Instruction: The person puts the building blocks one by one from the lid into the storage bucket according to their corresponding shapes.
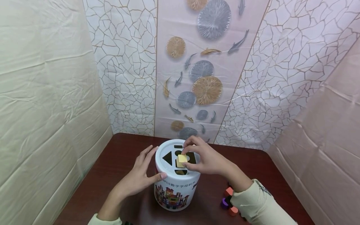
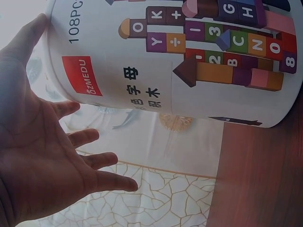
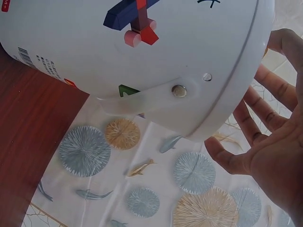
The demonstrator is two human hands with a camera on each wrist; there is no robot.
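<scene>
See a yellow block (image 1: 182, 158) pinched between thumb and forefinger of the right hand (image 1: 206, 157), right over a dark opening in the white lid (image 1: 168, 148) of an upright bucket (image 1: 175, 196). Cannot tell whether partly sunk in or just above. Judging by this, at the fitting step, matching block to hole; next probably calls for squaring edges with the opening, then letting go or pressing lightly. In the right wrist view, note the other fingers bent and parted near the rim, with the block out of sight. Across from there, find the left hand (image 1: 137, 178) spread, with thumb at the near rim, apparently for steadying. Farther out, near the right sleeve (image 1: 261, 203), notice loose blocks (image 1: 224, 203), orange and purple among them, on the dark red table (image 1: 105, 170); behind, a patterned cloth (image 1: 123, 78)
</scene>
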